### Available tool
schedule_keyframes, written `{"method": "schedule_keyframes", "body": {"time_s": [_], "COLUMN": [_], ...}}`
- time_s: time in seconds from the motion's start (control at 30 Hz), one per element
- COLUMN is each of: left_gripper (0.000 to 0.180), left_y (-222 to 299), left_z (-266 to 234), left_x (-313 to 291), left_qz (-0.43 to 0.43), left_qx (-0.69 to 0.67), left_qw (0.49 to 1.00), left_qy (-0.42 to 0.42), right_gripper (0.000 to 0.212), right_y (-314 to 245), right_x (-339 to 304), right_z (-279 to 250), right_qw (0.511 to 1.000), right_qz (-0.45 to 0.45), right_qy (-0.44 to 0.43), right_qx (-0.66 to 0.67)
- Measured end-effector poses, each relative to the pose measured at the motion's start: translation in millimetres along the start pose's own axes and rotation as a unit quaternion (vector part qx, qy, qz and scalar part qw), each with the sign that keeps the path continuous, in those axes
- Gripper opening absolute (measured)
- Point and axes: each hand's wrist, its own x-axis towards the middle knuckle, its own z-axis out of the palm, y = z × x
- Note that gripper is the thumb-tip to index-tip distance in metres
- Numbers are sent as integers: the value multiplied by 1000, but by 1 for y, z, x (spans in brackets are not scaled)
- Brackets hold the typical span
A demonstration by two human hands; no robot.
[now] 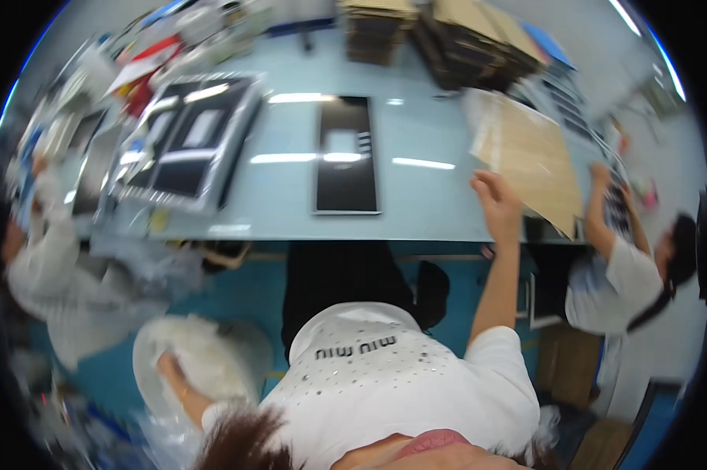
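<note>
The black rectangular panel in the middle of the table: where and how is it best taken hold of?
The black panel is probably best gripped by its two long edges, from left and right together. It lies flat with a short end toward the person, and tabletop shows along both long sides. Holding edges would likely spare its glossy face.

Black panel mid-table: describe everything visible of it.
The panel is a dark, glossy rectangle with a thin pale rim, looking like glass or plastic. A pale patch and small white marks show on it, perhaps reflections. It lies flat, long sides running front to back, near the front edge of the table; only the table visibly touches it.
</note>
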Motion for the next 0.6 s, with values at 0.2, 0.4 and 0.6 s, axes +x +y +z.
{"method": "schedule_keyframes", "body": {"time_s": [0.2,0.4,0.6], "left_gripper": [35,26,21], "left_y": [-139,46,96], "left_z": [-131,126,308], "left_x": [240,133,-66], "left_qz": [15,62,-45], "left_qx": [-62,-144,11], "left_qw": [998,969,761], "left_qy": [-5,-190,-647], "right_gripper": [52,26,14], "right_y": [45,68,42], "right_x": [8,7,3], "right_z": [-22,-27,-26], "right_qw": [930,914,924], "right_qz": [-109,-129,-148], "right_qy": [112,172,228], "right_qx": [-332,-343,-270]}}
